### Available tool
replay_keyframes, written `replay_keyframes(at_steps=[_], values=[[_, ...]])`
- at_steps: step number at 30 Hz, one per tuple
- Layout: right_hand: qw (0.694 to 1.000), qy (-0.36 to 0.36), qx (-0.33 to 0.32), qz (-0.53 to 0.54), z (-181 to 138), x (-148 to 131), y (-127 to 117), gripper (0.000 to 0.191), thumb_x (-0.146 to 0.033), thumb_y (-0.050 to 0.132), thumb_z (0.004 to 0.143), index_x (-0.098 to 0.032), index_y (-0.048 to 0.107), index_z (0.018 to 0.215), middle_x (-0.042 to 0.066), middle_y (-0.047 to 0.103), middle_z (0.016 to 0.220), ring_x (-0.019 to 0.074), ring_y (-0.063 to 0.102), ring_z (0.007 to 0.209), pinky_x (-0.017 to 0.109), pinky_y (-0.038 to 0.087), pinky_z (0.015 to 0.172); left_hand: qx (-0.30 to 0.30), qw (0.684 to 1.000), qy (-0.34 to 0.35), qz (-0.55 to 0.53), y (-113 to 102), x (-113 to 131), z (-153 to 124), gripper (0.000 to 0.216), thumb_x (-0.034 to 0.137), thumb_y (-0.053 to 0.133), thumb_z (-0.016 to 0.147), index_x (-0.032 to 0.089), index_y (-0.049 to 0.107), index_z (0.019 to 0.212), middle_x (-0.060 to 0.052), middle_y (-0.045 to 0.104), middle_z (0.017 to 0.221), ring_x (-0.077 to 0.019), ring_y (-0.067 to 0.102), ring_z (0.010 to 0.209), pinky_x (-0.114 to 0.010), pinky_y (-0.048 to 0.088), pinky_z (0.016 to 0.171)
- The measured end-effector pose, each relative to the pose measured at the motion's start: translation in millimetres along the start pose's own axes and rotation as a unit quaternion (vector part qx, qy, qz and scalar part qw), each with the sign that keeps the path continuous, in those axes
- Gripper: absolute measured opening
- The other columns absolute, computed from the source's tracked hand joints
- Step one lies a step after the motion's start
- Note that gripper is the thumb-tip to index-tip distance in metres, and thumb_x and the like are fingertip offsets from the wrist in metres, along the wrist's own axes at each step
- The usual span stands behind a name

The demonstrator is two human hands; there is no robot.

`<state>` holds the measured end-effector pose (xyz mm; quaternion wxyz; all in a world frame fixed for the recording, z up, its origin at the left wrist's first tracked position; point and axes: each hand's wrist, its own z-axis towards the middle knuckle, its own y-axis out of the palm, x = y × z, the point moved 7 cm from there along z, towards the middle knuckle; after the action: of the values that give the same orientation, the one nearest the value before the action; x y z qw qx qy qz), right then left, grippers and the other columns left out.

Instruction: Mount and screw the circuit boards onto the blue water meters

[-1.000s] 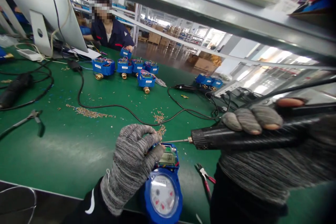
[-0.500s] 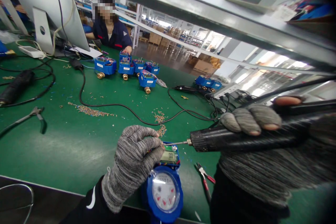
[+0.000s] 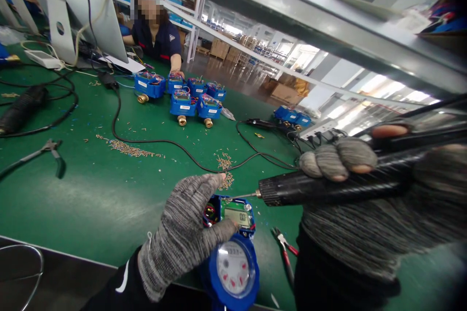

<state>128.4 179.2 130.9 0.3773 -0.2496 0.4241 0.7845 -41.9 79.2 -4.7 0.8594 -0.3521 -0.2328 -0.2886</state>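
A blue water meter [image 3: 233,265] stands before me, its round dial facing up and its open housing showing a circuit board with a small display [image 3: 237,217]. My left hand [image 3: 189,226], in a grey knit glove, steadies the housing, thumb at the display's lower edge and fingers stretched along the far left side. My right hand [image 3: 343,160], gloved with bare fingertips, grips a black electric screwdriver [image 3: 292,189]. Its thin bit points left, the tip at the board's upper left corner. Whether a screw sits under the tip is too small to tell.
Small screws lie in piles [image 3: 127,148] on the green table [image 3: 109,194]. Red-handled cutters [image 3: 285,250] lie right of the meter, pliers [image 3: 51,150] at left. A black cable crosses the middle. Several blue meters [image 3: 182,104] stand farther back; a co-worker's hand [image 3: 176,72] touches one.
My left fingers have come away from the screwdriver's bit and spread, the thumb now at the display. The bit stays at the board's corner. A far blue meter has shifted forward.
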Motion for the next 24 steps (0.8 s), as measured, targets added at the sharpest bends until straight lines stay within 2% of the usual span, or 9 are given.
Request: replay_keyframes(at_steps=[3,6,12,16,20,22,24], values=[[0.999,-0.013,-0.002,-0.048,1.0,4.1,13.2,0.024,-0.033,0.077,0.080,-0.015,0.063,0.089,-0.003,0.051,0.062,0.0110,0.045,0.052,0.026,0.044,0.048,-0.067,0.994,-0.069,-0.052,17.4,-14.9,-21.1,0.086,0.044,0.077,0.075,0.025,0.036,0.148,-0.012,0.057,0.140,-0.0306,0.060,0.124,-0.058,0.057,0.097],[0.997,0.015,-0.023,-0.070,1.5,18.2,25.8,0.018,-0.029,0.073,0.082,-0.015,0.063,0.088,-0.003,0.053,0.060,0.0110,0.049,0.050,0.025,0.044,0.047,-0.113,0.974,-0.140,-0.134,35.6,-26.2,-42.6,0.087,0.042,0.078,0.076,0.026,0.033,0.149,-0.014,0.055,0.142,-0.0310,0.059,0.125,-0.056,0.058,0.097],[0.992,0.045,-0.022,-0.117,-2.3,40.0,33.9,0.019,-0.029,0.072,0.082,-0.017,0.061,0.091,-0.004,0.052,0.059,0.0120,0.049,0.048,0.026,0.044,0.047,-0.076,0.939,-0.239,-0.235,46.9,-41.7,-60.4,0.073,0.034,0.079,0.076,0.030,0.045,0.140,-0.010,0.056,0.139,-0.0288,0.059,0.125,-0.058,0.051,0.106],[0.988,0.078,-0.010,-0.133,-3.2,49.5,34.4,0.021,-0.029,0.075,0.080,-0.019,0.061,0.091,-0.004,0.052,0.060,0.0129,0.050,0.050,0.027,0.045,0.048,-0.105,0.904,-0.310,-0.277,53.4,-46.9,-63.6,0.076,0.038,0.083,0.071,0.033,0.046,0.137,-0.005,0.054,0.141,-0.0272,0.054,0.130,-0.056,0.043,0.115],[0.988,0.079,-0.004,-0.134,-1.0,54.0,35.9,0.022,-0.027,0.076,0.078,-0.018,0.060,0.091,-0.004,0.053,0.060,0.0127,0.050,0.050,0.026,0.044,0.047,-0.143,0.845,-0.370,-0.360,60.1,-43.6,-66.4,0.084,0.042,0.085,0.067,0.033,0.044,0.139,-0.005,0.053,0.142,-0.0280,0.055,0.128,-0.054,0.044,0.114],[0.988,0.083,-0.006,-0.133,-0.7,56.4,36.5,0.020,-0.026,0.075,0.079,-0.018,0.060,0.091,-0.004,0.053,0.060,0.0122,0.049,0.050,0.025,0.044,0.047,-0.162,0.823,-0.385,-0.384,63.0,-41.3,-68.1,0.090,0.041,0.087,0.064,0.033,0.042,0.142,-0.006,0.052,0.144,-0.0303,0.054,0.129,-0.055,0.045,0.113],[0.987,0.093,-0.010,-0.131,-1.8,59.4,36.8,0.019,-0.026,0.074,0.080,-0.018,0.060,0.091,-0.004,0.053,0.060,0.0121,0.049,0.050,0.025,0.045,0.048,-0.165,0.816,-0.385,-0.399,64.4,-40.7,-68.9,0.095,0.039,0.089,0.061,0.033,0.041,0.144,-0.007,0.051,0.145,-0.0324,0.052,0.131,-0.056,0.045,0.113]])
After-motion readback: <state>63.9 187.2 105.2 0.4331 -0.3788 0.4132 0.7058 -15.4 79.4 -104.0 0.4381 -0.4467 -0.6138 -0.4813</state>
